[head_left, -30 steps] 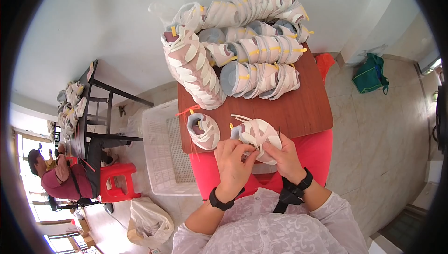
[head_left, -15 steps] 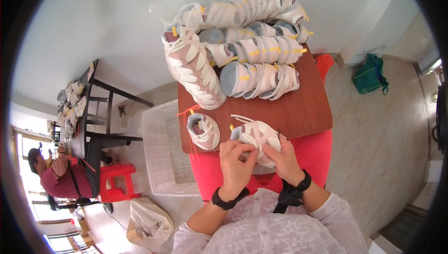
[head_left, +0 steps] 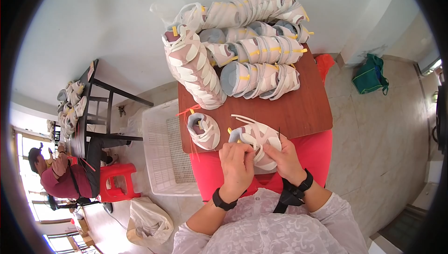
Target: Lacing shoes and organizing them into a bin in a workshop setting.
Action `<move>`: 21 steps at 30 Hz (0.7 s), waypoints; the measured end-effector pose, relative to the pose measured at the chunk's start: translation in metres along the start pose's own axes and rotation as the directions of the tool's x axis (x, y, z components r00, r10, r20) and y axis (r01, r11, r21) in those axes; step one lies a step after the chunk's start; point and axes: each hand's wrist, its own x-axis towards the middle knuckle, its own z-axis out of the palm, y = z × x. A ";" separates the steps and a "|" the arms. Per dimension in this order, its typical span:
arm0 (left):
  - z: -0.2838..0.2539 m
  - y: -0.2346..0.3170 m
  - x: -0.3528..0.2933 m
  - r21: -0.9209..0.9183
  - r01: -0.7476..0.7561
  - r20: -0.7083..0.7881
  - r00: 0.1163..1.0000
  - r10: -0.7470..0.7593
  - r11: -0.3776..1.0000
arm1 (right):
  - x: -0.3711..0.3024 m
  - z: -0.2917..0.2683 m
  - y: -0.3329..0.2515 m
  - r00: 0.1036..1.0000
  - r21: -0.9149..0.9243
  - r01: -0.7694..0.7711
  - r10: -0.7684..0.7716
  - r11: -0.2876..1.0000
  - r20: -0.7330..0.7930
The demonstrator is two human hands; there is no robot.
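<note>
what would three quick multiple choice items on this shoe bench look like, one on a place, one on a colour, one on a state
1. Where does the lone shoe upper lie?
A. on the wooden table, beside the left hand
B. in the white crate
C. on the red stool

2. What colour is the stool near the seated person?
A. blue
B. red
C. green

3. How is the shoe upper being worked on held?
A. by the left hand alone
B. lying untouched
C. by both hands

Answers:
1 A, it rests at the wooden table edge near the left hand.
2 B, its seat is plainly red.
3 C, the left hand and the right hand both grip it.
</note>
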 end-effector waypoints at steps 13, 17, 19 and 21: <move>0.006 0.001 0.002 -0.098 -0.004 -0.106 0.994 -0.006 0.995 | -0.004 0.003 -0.007 0.990 -0.341 0.117 -0.085 0.933 0.108; -0.008 0.000 0.007 -0.106 -0.043 0.047 0.998 0.048 0.993 | -0.001 -0.003 -0.011 0.998 0.003 -0.061 0.061 0.998 -0.025; -0.018 0.000 0.012 -0.078 -0.098 0.095 0.990 0.106 0.992 | 0.001 -0.008 -0.014 0.998 0.138 -0.032 0.039 0.990 -0.051; -0.022 -0.003 0.010 -0.053 -0.152 0.148 0.976 0.159 0.987 | 0.003 -0.006 -0.017 0.998 0.148 -0.036 0.043 0.988 -0.045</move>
